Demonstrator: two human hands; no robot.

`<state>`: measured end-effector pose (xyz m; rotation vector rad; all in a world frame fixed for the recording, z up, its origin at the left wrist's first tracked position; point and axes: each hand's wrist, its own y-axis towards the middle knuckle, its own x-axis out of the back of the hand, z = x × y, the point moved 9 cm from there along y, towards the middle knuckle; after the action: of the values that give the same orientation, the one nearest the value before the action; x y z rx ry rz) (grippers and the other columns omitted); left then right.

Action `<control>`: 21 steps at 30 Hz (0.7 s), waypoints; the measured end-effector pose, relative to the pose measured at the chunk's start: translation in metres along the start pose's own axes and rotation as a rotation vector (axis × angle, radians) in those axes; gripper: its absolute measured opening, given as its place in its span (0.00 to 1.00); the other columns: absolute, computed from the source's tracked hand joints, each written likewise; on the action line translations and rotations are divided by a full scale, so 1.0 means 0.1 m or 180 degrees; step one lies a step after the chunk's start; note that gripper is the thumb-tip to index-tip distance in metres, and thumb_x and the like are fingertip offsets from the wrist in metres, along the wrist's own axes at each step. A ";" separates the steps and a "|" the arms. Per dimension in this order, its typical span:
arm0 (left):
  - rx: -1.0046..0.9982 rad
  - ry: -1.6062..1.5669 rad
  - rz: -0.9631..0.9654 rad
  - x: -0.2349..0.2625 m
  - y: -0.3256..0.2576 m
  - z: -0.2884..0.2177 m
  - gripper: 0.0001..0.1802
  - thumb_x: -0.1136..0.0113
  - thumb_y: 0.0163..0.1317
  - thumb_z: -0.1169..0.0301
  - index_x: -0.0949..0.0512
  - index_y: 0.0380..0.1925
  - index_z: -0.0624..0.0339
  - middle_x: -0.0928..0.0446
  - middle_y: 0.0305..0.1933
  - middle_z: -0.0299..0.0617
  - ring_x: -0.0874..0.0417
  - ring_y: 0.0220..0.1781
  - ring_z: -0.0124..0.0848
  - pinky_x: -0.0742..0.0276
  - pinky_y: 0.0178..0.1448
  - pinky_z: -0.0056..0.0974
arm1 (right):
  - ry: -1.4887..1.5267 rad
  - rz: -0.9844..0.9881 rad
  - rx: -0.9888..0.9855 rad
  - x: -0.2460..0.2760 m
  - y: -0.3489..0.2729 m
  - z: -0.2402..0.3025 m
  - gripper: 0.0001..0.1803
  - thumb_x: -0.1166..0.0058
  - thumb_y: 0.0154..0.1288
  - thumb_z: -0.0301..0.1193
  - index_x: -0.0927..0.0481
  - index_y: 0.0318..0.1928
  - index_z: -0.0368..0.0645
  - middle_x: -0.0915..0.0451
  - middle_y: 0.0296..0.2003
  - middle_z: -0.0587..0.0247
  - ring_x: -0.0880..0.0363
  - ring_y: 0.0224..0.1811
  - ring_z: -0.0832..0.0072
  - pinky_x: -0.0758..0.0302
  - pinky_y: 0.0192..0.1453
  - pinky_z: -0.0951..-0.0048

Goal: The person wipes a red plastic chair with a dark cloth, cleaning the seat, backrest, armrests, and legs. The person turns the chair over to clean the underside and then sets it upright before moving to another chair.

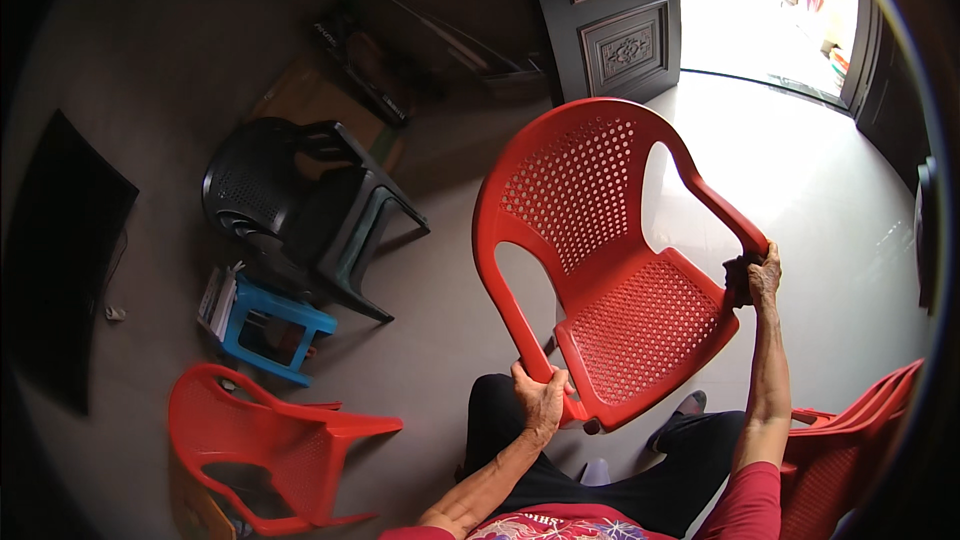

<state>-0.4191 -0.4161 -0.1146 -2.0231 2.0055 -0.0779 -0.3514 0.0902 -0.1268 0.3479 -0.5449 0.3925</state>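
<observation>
A red plastic armchair (pixel 620 210) with a perforated back and seat is in front of me, tilted, its seat facing me. My left hand (pixel 541 401) is closed around the front end of its left armrest. At the front of the right armrest, my right hand (pixel 765 277) is closed on a dark, crumpled cloth (pixel 738 281), which lies against the chair there. Part of that armrest's front is hidden by the hand and cloth. The chair's legs are mostly out of sight below the seat.
Another red chair (pixel 270 450) lies tipped at lower left, and stacked red chairs (pixel 850 450) stand at lower right. Left of me are a blue stool (pixel 275 325), black chairs (pixel 300 190) and a dark flat screen (pixel 65 260). A dark door (pixel 625 45) stands open ahead.
</observation>
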 end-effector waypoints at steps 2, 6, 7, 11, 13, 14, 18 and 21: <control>-0.0046 -0.0013 -0.0035 0.01 -0.05 -0.06 0.23 0.39 0.50 0.81 0.42 0.42 0.64 0.27 0.29 0.42 0.23 0.20 0.31 0.21 0.29 0.38 | 0.0050 0.0099 -0.0053 -0.03 0.07 0.05 0.24 0.51 0.47 0.21 0.28 0.50 0.43 0.20 0.38 0.50 0.20 0.43 0.54 0.26 0.46 0.60; 0.0176 0.0077 0.0046 0.00 -0.15 -0.04 0.25 0.37 0.53 0.79 0.43 0.42 0.63 0.27 0.30 0.42 0.21 0.22 0.33 0.20 0.31 0.39 | -0.0449 0.0038 -0.0095 -0.09 0.10 0.01 0.38 0.47 0.47 0.22 0.40 0.63 0.43 0.26 0.47 0.42 0.28 0.53 0.49 0.30 0.57 0.58; 0.0302 0.0092 0.0053 -0.01 -0.20 -0.08 0.25 0.37 0.53 0.79 0.43 0.42 0.62 0.27 0.30 0.42 0.21 0.22 0.33 0.20 0.32 0.39 | -0.0432 0.0153 -0.0153 -0.08 0.07 0.10 0.41 0.46 0.46 0.22 0.43 0.64 0.42 0.26 0.46 0.41 0.28 0.51 0.47 0.30 0.57 0.56; 0.0469 0.0178 0.0405 -0.03 -0.20 -0.10 0.27 0.35 0.54 0.77 0.45 0.44 0.64 0.26 0.34 0.43 0.19 0.29 0.33 0.21 0.43 0.41 | -0.1206 0.0564 -0.0181 0.02 -0.05 0.31 0.29 0.50 0.55 0.31 0.39 0.59 0.44 0.22 0.39 0.38 0.22 0.44 0.42 0.25 0.48 0.50; 0.0139 0.0826 0.0589 0.21 -0.06 0.08 0.33 0.33 0.54 0.74 0.46 0.51 0.66 0.30 0.45 0.48 0.24 0.47 0.36 0.24 0.50 0.41 | -0.1583 0.0748 0.0098 0.13 -0.19 0.46 0.15 0.55 0.60 0.35 0.26 0.45 0.43 0.19 0.38 0.47 0.20 0.41 0.47 0.25 0.48 0.54; -0.0150 0.1018 0.0287 0.17 -0.08 -0.17 0.35 0.33 0.54 0.73 0.46 0.55 0.64 0.33 0.50 0.49 0.27 0.52 0.37 0.25 0.53 0.44 | -0.1560 0.0919 0.0083 0.18 -0.24 0.46 0.15 0.55 0.60 0.36 0.22 0.44 0.44 0.18 0.36 0.50 0.19 0.38 0.49 0.24 0.47 0.57; -0.1719 0.2180 -0.0042 0.14 -0.05 -1.01 0.31 0.37 0.57 0.68 0.40 0.58 0.60 0.43 0.62 0.49 0.39 0.63 0.41 0.40 0.65 0.52 | -0.2364 0.1366 0.0157 0.37 -0.60 1.10 0.14 0.51 0.59 0.42 0.18 0.45 0.64 0.29 0.51 0.60 0.34 0.56 0.53 0.33 0.52 0.37; -0.2886 0.2833 0.1024 -0.49 -0.07 -1.38 0.14 0.37 0.54 0.73 0.27 0.41 0.61 0.27 0.48 0.47 0.30 0.57 0.45 0.38 0.62 0.50 | -0.0804 0.1275 0.0925 0.38 -0.48 1.22 0.14 0.49 0.57 0.38 0.17 0.43 0.53 0.22 0.42 0.57 0.26 0.50 0.60 0.28 0.54 0.57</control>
<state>-0.4470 -0.3906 0.0275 -2.3338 3.3816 0.0148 -0.3530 0.0079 -0.0185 0.5752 -0.8110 0.8262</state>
